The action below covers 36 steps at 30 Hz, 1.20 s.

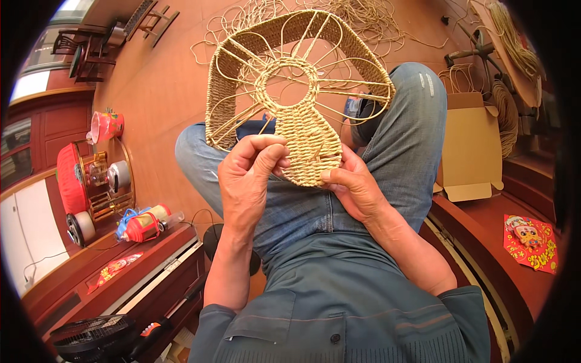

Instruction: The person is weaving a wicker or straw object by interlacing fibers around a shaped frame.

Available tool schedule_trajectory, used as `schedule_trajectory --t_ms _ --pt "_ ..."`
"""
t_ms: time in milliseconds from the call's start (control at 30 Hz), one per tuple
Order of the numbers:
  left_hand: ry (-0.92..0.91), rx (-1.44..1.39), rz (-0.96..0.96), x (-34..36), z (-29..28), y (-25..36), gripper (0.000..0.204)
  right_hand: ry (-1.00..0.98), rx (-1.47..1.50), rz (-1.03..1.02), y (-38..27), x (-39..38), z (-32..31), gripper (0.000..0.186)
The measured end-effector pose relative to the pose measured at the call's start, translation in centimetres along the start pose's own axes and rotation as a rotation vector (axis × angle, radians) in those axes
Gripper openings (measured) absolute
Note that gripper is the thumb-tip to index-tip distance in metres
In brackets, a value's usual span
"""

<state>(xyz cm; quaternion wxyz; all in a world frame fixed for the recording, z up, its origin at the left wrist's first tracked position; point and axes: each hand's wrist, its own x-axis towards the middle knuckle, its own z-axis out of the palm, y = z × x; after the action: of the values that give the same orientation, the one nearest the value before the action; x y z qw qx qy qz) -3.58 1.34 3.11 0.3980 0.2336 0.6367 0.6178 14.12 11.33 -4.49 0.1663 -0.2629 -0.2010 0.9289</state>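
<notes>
A half-woven basket [218,91] of straw-coloured cord rests across my knees. It has a tall braided side wall, wire loops and a round ring at its middle. From the ring a densely woven panel [310,142] widens toward me. My right hand [358,187] grips the panel's near right corner, thumb on top and fingers beneath. At the panel's left edge my left hand [251,166] is closed in a pinch, with thumb and forefinger together; whatever they pinch is too small to make out. Short cord ends stick up near the panel's lower right.
Loose cord [369,24] lies tangled on the floor beyond the basket. An opened cardboard box [469,148] stands at my right, near hanks of cord [514,39]. On the left are a red bucket [108,126], a wooden rack with containers, a black fan [91,333] and chairs.
</notes>
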Motion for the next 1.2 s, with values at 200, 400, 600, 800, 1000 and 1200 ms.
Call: schedule_trajectory --t_ms 200,400,600,800,1000,1200 --pt "-0.035 0.616 0.135 -0.7 1.6 -0.5 0.021 0.023 0.0 -0.009 0.1 -0.3 -0.2 0.063" --pt "-0.078 0.875 0.447 -0.4 3.3 -2.3 0.013 0.006 -0.006 -0.018 0.3 -0.5 -0.7 0.056" --pt "-0.108 0.931 0.471 0.2 4.1 -2.5 0.012 0.082 0.009 -0.023 0.2 -1.1 -1.0 0.042" --pt "-0.142 1.013 0.469 0.3 4.5 -2.4 0.012 0.103 0.038 -0.044 0.2 -1.3 -1.2 0.034" --pt "-0.166 1.165 0.621 -0.7 4.4 -2.9 0.015 0.088 0.053 -0.03 0.1 -1.4 -1.4 0.037" --pt "-0.203 1.232 0.647 -1.2 4.4 -2.7 0.032 0.076 0.075 -0.029 0.3 -1.4 -1.6 0.039"
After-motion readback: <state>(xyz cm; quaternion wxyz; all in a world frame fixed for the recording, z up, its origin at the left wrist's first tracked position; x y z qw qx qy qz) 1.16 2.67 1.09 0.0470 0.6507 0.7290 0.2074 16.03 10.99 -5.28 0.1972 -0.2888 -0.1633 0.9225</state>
